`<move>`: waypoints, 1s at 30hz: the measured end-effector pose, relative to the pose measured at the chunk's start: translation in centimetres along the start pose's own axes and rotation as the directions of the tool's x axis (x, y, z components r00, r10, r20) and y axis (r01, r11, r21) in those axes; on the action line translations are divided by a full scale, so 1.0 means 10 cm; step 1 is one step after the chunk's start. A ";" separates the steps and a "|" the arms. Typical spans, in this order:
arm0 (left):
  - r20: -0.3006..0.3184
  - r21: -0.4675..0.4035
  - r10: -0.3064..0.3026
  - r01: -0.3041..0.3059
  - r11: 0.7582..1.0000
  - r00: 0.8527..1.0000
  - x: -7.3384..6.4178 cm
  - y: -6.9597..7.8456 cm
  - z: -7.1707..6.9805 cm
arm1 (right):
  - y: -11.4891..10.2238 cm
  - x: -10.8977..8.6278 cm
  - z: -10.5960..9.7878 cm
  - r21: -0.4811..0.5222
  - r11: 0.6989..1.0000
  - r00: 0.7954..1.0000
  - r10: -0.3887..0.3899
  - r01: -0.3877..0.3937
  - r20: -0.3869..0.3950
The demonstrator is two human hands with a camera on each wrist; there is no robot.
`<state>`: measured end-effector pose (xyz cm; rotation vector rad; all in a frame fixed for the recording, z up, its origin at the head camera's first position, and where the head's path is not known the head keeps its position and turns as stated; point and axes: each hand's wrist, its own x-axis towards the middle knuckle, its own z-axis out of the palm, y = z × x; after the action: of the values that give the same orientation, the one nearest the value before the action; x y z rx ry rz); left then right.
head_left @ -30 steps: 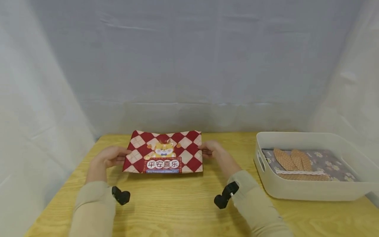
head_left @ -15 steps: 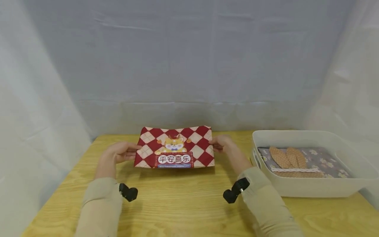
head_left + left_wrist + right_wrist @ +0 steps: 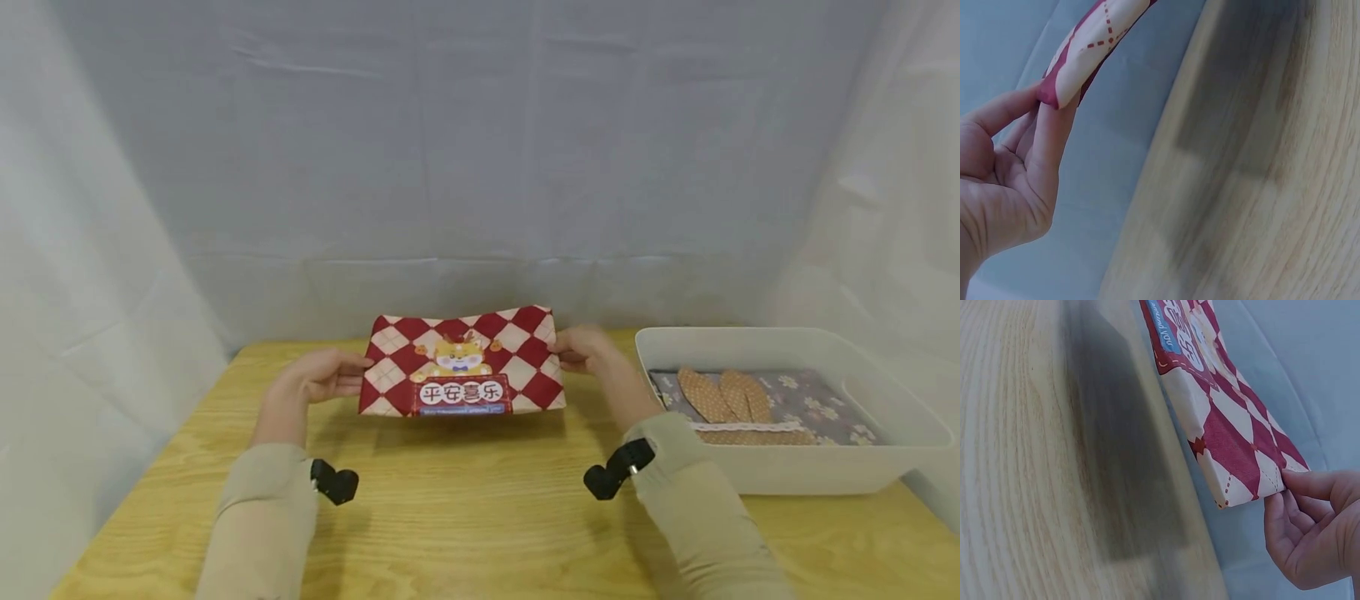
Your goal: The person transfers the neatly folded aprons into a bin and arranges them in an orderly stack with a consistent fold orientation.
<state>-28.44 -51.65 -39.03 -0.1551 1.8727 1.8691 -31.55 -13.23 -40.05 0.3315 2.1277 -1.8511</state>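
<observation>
A folded cloth point(image 3: 462, 362) with red and cream diamonds, a cartoon animal and Chinese lettering is held up between both hands. My left hand point(image 3: 324, 375) pinches its left edge; in the left wrist view, thumb and fingers point(image 3: 1057, 128) meet at the cloth's corner. On the other side my right hand point(image 3: 588, 352) pinches the right edge, thumb on the patterned face and fingertips behind, as the right wrist view shows. The cloth hangs above the wooden table point(image 3: 450, 517), casting a shadow on it, and its right side sits slightly higher than its left.
A white plastic basket point(image 3: 810, 471) stands on the right of the table, close to the right forearm. Inside lies a folded grey floral cloth point(image 3: 813, 404) with brown dotted pieces and a lace strip. White sheeting point(image 3: 420, 167) hangs behind and at both sides.
Both hands have carried the folded cloth to the right and slightly upward, toward the basket. Its right side has risen a little. Both hands keep their hold throughout.
</observation>
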 end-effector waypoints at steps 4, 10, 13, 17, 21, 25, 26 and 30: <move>0.000 -0.005 -0.001 0.001 1.000 1.000 0.02 0.07 0.05 | -0.06 -0.05 -0.06 0.000 1.000 1.000 -0.004 0.004 -0.009; 0.007 0.002 0.017 -0.017 1.000 1.000 0.06 0.16 0.11 | -0.12 -0.13 -0.15 0.006 1.000 1.000 -0.003 0.003 -0.021; 0.011 0.017 0.044 -0.044 0.999 0.999 0.06 0.21 0.16 | -0.15 -0.16 -0.21 0.021 1.000 0.999 -0.001 0.002 -0.035; 0.019 0.020 0.070 -0.070 0.997 0.997 0.07 0.27 0.21 | -0.19 -0.20 -0.29 0.042 0.999 0.999 0.005 -0.003 -0.048; 0.032 0.034 0.090 -0.091 0.995 0.995 0.07 0.33 0.26 | -0.23 -0.25 -0.37 0.055 0.998 0.998 0.020 -0.017 -0.057; 0.037 0.041 0.105 -0.106 0.993 0.994 0.06 0.38 0.32 | -0.26 -0.32 -0.45 0.075 0.997 0.999 0.017 -0.013 -0.049; 0.037 0.040 0.108 -0.109 0.993 0.994 0.06 0.39 0.34 | -0.27 -0.33 -0.47 0.083 0.997 0.999 0.014 -0.010 -0.044; 0.038 0.048 0.118 -0.120 0.992 0.992 0.06 0.43 0.41 | -0.30 -0.38 -0.55 0.109 0.994 0.999 0.005 -0.001 -0.039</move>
<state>-29.68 -47.30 -35.15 0.0067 1.9414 1.8881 -29.49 -8.11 -35.21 0.3984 2.0544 -1.9791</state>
